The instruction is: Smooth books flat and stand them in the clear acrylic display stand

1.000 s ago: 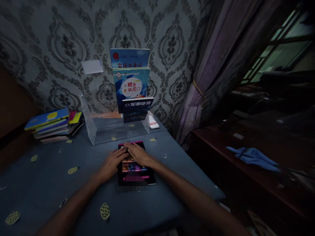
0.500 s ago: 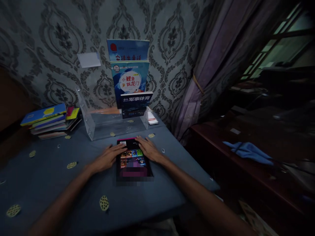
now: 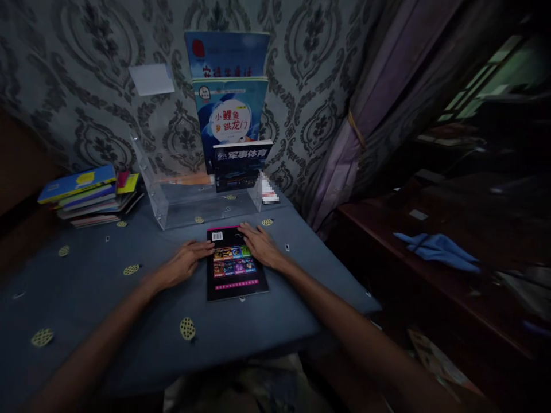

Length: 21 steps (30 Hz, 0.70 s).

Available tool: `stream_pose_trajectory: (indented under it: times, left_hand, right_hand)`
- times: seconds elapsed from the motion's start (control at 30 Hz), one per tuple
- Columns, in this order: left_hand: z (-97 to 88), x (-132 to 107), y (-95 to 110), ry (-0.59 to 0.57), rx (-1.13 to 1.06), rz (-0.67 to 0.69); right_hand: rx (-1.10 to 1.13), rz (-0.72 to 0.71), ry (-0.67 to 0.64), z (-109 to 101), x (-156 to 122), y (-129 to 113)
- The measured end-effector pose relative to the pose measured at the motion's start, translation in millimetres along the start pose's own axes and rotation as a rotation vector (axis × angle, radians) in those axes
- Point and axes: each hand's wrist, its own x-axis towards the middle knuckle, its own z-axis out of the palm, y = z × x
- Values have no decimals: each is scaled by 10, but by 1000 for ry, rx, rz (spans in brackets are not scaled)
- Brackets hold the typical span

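A black book (image 3: pixel 237 289) lies flat on the table, a barcode near its far edge and rows of small coloured pictures across it. My left hand (image 3: pixel 184 265) rests at its left side, fingers stretched out, the tips touching the left edge. On the book's right side lies my right hand (image 3: pixel 262 246), its fingers extended flat over the upper right part. Just beyond stands a clear acrylic book rack (image 3: pixel 189 212). Its right side holds a dark blue book (image 3: pixel 243 169), a light blue book (image 3: pixel 235 117) and a taller blue book (image 3: pixel 232 51), upright in tiers.
A pile of books (image 3: pixel 86 198) lies at the table's back left. The table (image 3: pixel 146 327) has a grey-blue cloth and ends at a right edge. Beyond that are a dark red surface (image 3: pixel 370 229) with a blue cloth (image 3: pixel 434 252) and a tied curtain (image 3: pixel 336 155).
My left hand has slid left off the book's cover to its edge, uncovering the barcode. My right hand stays on the right side. The head view has tilted downward slightly.
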Motion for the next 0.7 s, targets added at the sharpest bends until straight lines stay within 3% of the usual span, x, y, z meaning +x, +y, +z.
stream_pose_trajectory:
  times: [0.13,0.37,0.53,0.7]
  left_hand:
    - [-5,-209,182,15,-35,44]
    - [-120,-469,547,-55,-111,89]
    - [-45,-426,489,-8,-82,62]
    - [55,-138,305,1,-41,16]
  right_hand:
    - [2,3,0,8,2,4]
    - [5,-7,5,46,2,48]
    - [89,-1,13,57,32,138]
    - [302,15,55,-42,65,219]
